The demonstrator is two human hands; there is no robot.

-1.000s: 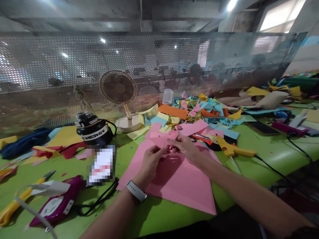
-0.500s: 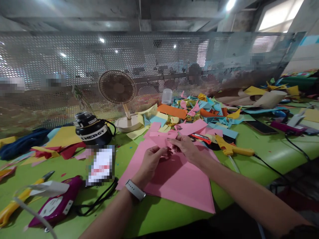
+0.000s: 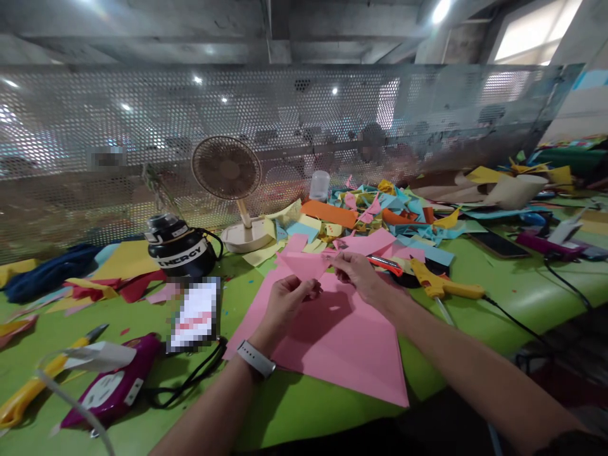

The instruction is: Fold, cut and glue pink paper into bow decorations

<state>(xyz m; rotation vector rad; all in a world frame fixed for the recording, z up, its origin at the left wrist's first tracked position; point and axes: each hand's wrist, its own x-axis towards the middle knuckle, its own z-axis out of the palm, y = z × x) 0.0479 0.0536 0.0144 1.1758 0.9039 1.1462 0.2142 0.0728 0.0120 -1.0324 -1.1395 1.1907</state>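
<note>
A large pink paper sheet [image 3: 351, 351] lies on the green table under both hands, with what looks like another layer beneath it. Above its far edge is a smaller pink paper piece [image 3: 304, 263] with a pointed shape. My right hand [image 3: 354, 273] is closed, its thumb and forefinger pinching at the right end of this piece. Close by on the left, my left hand [image 3: 289, 304] is closed, thumb against curled fingers just below the piece. Whatever lies between those fingers is hidden. A silver-banded watch [image 3: 256, 359] is on the left wrist.
Right of the hands lie a red-orange cutter [image 3: 386, 265] and a yellow glue gun [image 3: 444, 285]. Behind are coloured paper scraps [image 3: 370, 209], a fan [image 3: 227, 168] and a black bottle [image 3: 180, 250]. A purple device [image 3: 114, 383] sits at left, a phone [image 3: 498, 244] at right.
My hands have parted slightly, and more of the small pink piece shows between them. The right fingers have turned and closed in. The large sheet stays in place.
</note>
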